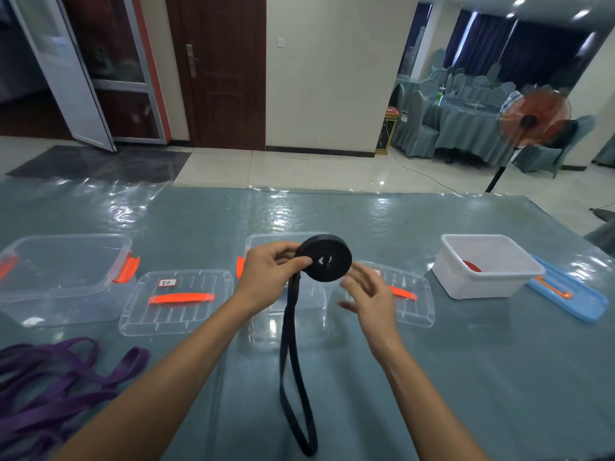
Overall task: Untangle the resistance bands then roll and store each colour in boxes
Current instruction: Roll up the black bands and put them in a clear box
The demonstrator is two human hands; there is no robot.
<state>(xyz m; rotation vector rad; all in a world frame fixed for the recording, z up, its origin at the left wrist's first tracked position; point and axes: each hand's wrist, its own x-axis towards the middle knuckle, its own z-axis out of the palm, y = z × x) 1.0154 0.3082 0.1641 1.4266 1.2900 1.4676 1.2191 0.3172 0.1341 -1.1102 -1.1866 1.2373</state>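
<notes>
Hands raised above table (pixel 466 377), forearms reaching in from the near edge. Left hand (pixel 266 271) pinches black roll (pixel 324 258), thumb on its face, fingers behind; roll held upright, face toward the person, over the middle clear box (pixel 266 241). Unrolled tail (pixel 294 371) of the black band hangs from the roll in a long loop, its end near the table's front edge. Right hand (pixel 367 291) just beside the roll, fingers spread and loose, gripping nothing; touching the roll or not, cannot tell.

Left clear box (pixel 63 277) sits apart, its lid (pixel 176 302) flat beside it. Second lid (pixel 412 301) lies partly behind the right hand. White box (pixel 487 264) at right, something red (pixel 471 266) inside; blue lid (pixel 565 294) just beside it. Purple bands (pixel 56 387) heaped at the near left corner. Near right part of the table bare.
</notes>
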